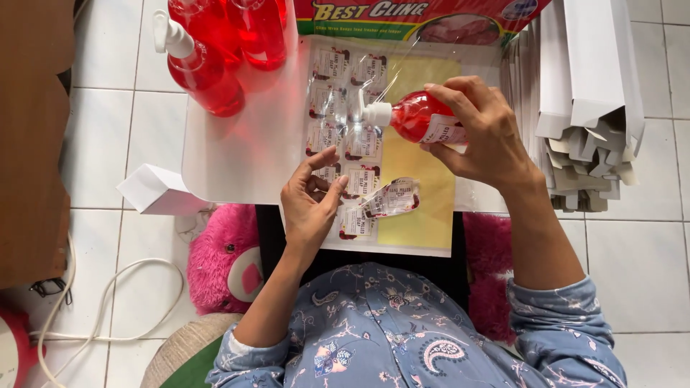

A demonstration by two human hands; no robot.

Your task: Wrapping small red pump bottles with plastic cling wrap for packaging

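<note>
Nearest, a blue paisley-patterned sleeve (402, 338) on each arm, with two pink plush toys (223, 259) on the floor either side of the lap.

Left hand (310, 205): thumb and forefinger pinched on the edge of a peeled sticker label (394, 197), which hangs free just above the sheet; the grip is closed on the label.

Sticker sheet (352, 223): lies on the white surface (244, 151), a column of labels remaining on its left part; the right part shows bare yellow backing (424, 179), so a good share of labels looks already taken off.

Right hand (478, 129): fingers wrapped round a small red-filled pump bottle (413, 115), held on its side above the sheet with the white pump head pointing left. The grip is closed on the bottle. One label already shows on the bottle's side under the fingers; the peeled label is apart from the bottle, not yet applied.

Further off, upper left: a group of red pump bottles (215, 50) standing on the surface; whether they carry labels cannot be told. One small white box (154, 190) rests at the surface's left edge.

Right: a stack of flat folded white cartons (582, 108), not yet made up, so boxing looks largely undone.

Farthest, top edge: a long cling-film box (424, 18), with clear film spilling toward the sheet.

Floor: white tiles, a pale cable (108, 302) looping at left.
</note>
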